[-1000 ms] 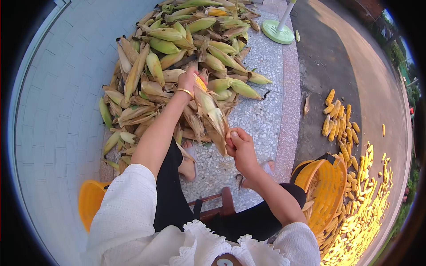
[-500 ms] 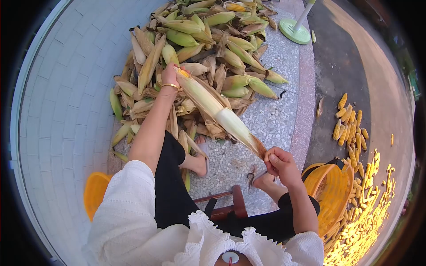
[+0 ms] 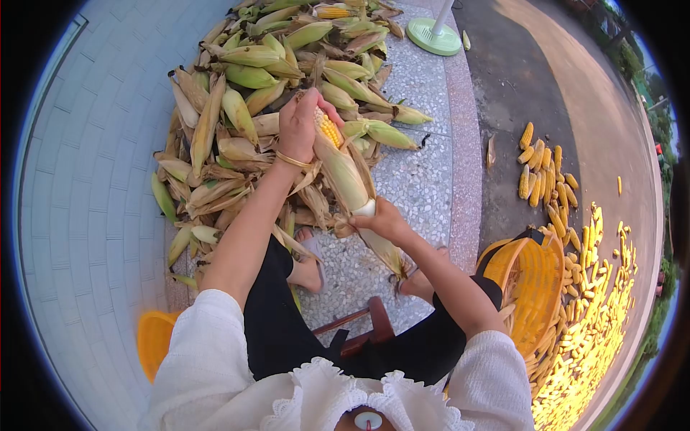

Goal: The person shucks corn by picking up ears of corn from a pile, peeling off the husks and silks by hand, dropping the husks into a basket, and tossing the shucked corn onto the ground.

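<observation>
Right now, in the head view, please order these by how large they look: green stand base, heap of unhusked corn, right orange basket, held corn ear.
1. Heap of unhusked corn
2. Right orange basket and held corn ear: ear longer, basket wider, so not ranked
3. Green stand base

Partly husked corn (image 3: 344, 176) in hands (image 3: 298, 128)

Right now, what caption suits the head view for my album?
Left hand and right hand grip a partly husked yellow corn ear before a green-and-tan heap of corn.
</observation>
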`<state>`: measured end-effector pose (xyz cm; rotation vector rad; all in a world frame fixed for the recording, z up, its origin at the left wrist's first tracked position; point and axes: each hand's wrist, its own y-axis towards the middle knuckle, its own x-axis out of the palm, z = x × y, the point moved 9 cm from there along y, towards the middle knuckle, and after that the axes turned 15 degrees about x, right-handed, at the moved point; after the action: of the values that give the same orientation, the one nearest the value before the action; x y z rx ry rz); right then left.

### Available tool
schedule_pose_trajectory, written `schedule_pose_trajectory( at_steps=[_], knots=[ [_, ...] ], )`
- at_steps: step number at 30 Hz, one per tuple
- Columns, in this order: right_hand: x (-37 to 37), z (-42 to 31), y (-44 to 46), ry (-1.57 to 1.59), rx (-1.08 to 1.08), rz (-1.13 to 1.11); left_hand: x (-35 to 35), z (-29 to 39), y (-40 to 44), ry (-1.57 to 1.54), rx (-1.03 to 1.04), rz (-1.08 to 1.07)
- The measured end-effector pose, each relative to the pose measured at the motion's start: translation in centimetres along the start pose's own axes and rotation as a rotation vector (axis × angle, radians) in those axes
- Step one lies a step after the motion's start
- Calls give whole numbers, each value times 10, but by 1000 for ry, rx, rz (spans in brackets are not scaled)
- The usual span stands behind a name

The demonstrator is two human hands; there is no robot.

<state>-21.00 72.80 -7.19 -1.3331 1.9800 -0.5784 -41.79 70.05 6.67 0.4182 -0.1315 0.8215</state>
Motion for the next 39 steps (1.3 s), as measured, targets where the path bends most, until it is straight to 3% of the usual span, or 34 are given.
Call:
schedule_pose_trajectory(
  at_steps=[3, 5, 7, 9, 10, 11, 13, 15, 18, 21, 23, 25, 26, 30, 31, 32, 33, 35, 37, 39],
  knots=[
    [-6, -2, -6, -14, -56, 125, 6, -10, 2, 0, 42, -106],
    [-11, -7, -12, 2, -63, 184, -4, -39, -13, -68, -76, 78],
    [-20, -16, -17, 9, -75, 238, 1, -66, -31, -27, -100, 54],
    [-17, -27, -20, -268, -135, 284, 15, -81, -46, -39, -237, 12],
    [-23, -27, -15, -270, -136, 287, 11, -81, -47, 51, -204, 98],
    [-24, -22, -6, -367, -50, 254, 12, -87, -47, 52, -202, 98],
    [-16, -13, -1, -449, 33, 214, 7, -81, -43, 339, -36, 62],
    [-6, -32, -14, -519, -49, 290, 3, -87, -46, 324, -40, 119],
    [6, -52, -32, -494, -216, 338, -42, -144, -62, 176, -259, 395],
    [7, -62, -48, -441, -378, 383, -48, -127, -60, 54, -413, 397],
    [5, -68, -67, -320, -448, 386, -65, -123, -46, 75, -475, 520],
    [-1, -73, -81, -291, -470, 390, -71, -138, -29, -75, -517, 468],
    [-4, -76, -85, -258, -477, 392, -59, -118, -23, 9, -478, 475],
    [-27, -65, -79, -606, -387, 307, -33, -72, 1, 77, -230, 426],
    [-45, -61, -77, -592, -377, 323, -20, -52, 8, 75, -90, 260],
    [-71, -71, -86, -531, -540, 484, -2, -31, 8, 72, 41, 86],
    [-89, -80, -99, -474, -698, 642, 6, -24, -4, 68, 26, 64],
    [-128, -81, -93, -31, -566, 584, 36, -14, -30, 227, 16, -166],
    [-143, -86, -87, 289, -567, 474, 56, -23, -61, 220, -68, -249],
    [-150, -91, -86, 357, -534, 445, 76, -34, -82, 215, -137, -327]
  ],
)
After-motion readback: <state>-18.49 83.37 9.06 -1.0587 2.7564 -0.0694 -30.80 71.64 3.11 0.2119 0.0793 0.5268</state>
